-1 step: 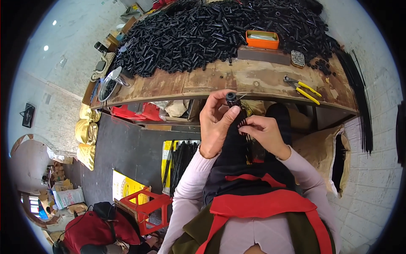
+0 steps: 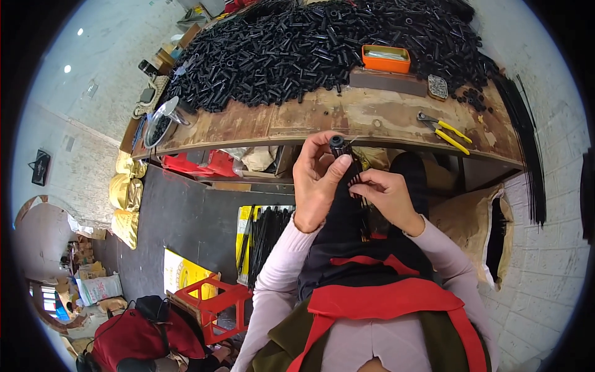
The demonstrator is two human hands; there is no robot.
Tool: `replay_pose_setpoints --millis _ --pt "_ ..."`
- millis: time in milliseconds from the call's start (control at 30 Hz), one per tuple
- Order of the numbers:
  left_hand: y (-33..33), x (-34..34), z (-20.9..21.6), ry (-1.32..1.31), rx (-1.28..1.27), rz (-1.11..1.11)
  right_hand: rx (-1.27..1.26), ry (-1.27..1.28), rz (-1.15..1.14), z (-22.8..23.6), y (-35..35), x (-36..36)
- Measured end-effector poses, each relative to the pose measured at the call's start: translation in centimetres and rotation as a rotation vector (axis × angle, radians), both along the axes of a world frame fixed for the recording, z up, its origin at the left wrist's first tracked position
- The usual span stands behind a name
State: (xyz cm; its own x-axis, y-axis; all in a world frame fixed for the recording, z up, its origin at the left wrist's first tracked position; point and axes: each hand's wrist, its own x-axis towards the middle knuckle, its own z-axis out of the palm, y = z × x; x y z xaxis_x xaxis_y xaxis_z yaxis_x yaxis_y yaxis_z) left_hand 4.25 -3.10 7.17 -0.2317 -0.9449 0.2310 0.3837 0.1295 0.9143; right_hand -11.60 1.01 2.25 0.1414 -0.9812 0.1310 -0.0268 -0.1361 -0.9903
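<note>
My left hand (image 2: 315,183) is closed around a small black tube-shaped part (image 2: 337,144) with a round hollow top, thumb pressed on its side. A thin wire (image 2: 359,140) sticks out beside the part's upper end. Below and to the right, the fingers of my right hand (image 2: 387,193) pinch at a bunch of thin dark rods (image 2: 363,214) that hang under the part over my lap. What exactly the right fingertips grip is too small to make out. Both hands are just in front of the worktable's near edge.
A large heap of black plastic tubes (image 2: 273,59) covers the back of the wooden table (image 2: 242,127). Yellow-handled pincers (image 2: 451,135), an orange box (image 2: 385,61) and a dish of small metal pieces (image 2: 437,87) lie at right. A red stool (image 2: 217,307) stands at lower left.
</note>
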Motion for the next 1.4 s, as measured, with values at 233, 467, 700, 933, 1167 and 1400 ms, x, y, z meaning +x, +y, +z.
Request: replay_pose_setpoints --millis 233,467,700,933,1167,1400 --pt "-0.7 1.7 -1.2 -0.055 -0.08 0.11 0.018 0.002 -0.096 -0.9 -0.8 2.0" --pt "-1.7 3.4 -0.3 -0.131 -0.08 -0.142 0.082 -0.14 -0.059 -1.4 -1.3 2.4" --pt "-1.0 1.0 -1.7 0.07 0.042 0.026 0.092 -0.221 -0.126 -1.8 -1.4 2.7" --pt "-0.7 -0.8 -2.1 0.048 -0.018 -0.005 0.066 -0.16 -0.218 -2.0 -0.4 1.8" --pt "-0.2 -4.5 -3.1 -0.222 -0.233 0.133 -0.32 0.518 -0.279 -2.3 1.1 -2.2" --pt "-1.5 -6.7 -2.7 -0.175 -0.165 -0.009 -0.572 0.983 -0.588 -0.1 -0.4 -17.1"
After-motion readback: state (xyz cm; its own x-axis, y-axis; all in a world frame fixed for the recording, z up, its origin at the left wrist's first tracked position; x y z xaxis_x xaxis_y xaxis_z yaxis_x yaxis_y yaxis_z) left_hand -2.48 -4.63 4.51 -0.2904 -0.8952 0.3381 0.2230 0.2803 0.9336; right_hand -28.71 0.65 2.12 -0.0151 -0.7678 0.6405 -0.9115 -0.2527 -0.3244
